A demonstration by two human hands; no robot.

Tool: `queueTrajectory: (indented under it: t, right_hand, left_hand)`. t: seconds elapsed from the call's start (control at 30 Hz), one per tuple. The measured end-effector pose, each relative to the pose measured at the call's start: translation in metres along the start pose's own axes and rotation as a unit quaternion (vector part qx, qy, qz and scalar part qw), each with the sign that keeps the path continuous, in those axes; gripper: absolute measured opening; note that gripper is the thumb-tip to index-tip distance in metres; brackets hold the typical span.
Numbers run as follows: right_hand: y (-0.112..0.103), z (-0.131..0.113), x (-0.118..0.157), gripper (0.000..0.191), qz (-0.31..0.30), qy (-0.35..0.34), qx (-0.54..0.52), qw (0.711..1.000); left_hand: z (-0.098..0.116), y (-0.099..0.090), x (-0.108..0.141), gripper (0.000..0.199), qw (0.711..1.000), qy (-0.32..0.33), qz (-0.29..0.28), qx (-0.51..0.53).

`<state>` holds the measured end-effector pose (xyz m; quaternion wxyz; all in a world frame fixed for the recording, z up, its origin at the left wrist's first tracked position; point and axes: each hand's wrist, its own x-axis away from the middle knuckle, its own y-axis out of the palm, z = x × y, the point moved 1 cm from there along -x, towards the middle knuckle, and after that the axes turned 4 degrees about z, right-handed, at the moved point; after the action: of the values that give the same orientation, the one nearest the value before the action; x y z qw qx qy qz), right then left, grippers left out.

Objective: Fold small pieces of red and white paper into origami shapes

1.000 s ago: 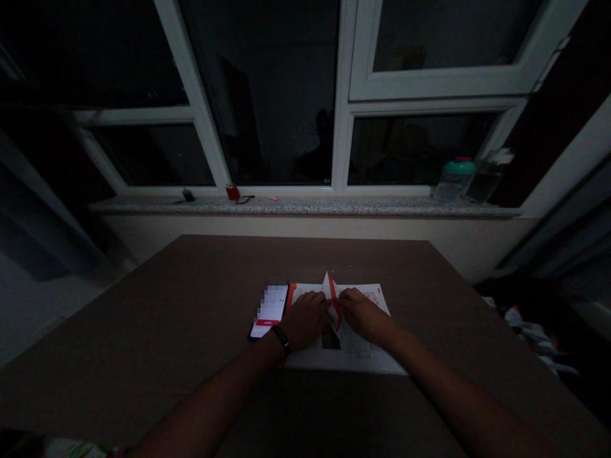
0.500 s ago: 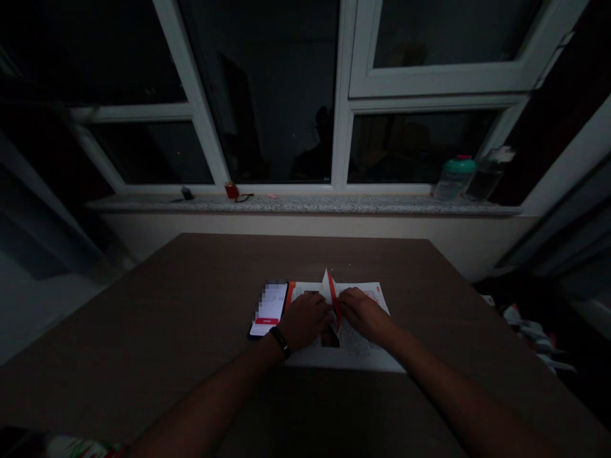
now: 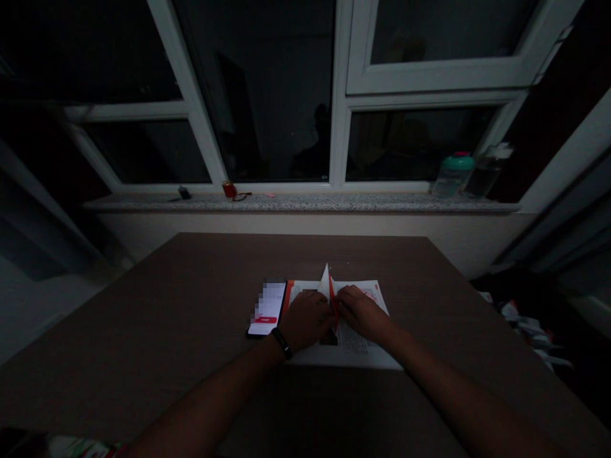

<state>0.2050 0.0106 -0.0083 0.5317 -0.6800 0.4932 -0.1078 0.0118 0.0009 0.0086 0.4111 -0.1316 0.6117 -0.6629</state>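
A folded piece of white and red paper stands up over an open printed booklet. My left hand, with a dark band at the wrist, has its fingers closed on the folded paper's left side. From the right, my right hand pinches the red part of the same paper. Both hands rest low over the booklet, and their fingertips nearly meet. A phone with a lit screen lies just left of the booklet. The paper's lower end is partly hidden by the fingers.
Beyond the brown table runs a speckled window sill. On it stand a teal-lidded bottle, a clear bottle, a small red jar and a small dark item. Crumpled items lie in the dark at right.
The view has shifted slightly. Both hands keep their hold on the folded paper, whose red part looks narrower and more pressed together between the fingers.
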Motion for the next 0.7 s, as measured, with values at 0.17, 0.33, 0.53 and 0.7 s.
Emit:
queueTrajectory:
  t: [0.17, 0.33, 0.53, 0.7]
  right_hand:
    - [0.005, 0.004, 0.002, 0.019, 0.011, -0.002, -0.010, 1.000]
    - [0.009, 0.010, 0.002, 0.020, 0.012, -0.008, -0.022, 1.000]
    - [0.007, 0.011, 0.003, 0.023, 0.000, -0.011, -0.023, 1.000]
    - [0.004, 0.010, 0.004, 0.024, -0.007, -0.014, -0.027, 1.000]
  left_hand:
    - [0.000, 0.002, 0.002, 0.015, 0.999, 0.043, -0.011, 0.029]
    - [-0.002, 0.002, 0.006, 0.018, 0.994, 0.083, -0.044, 0.049]
    - [-0.005, -0.006, 0.007, 0.027, 0.986, 0.135, -0.087, 0.041]
    - [-0.007, -0.008, 0.007, 0.030, 0.983, 0.156, -0.091, 0.044]
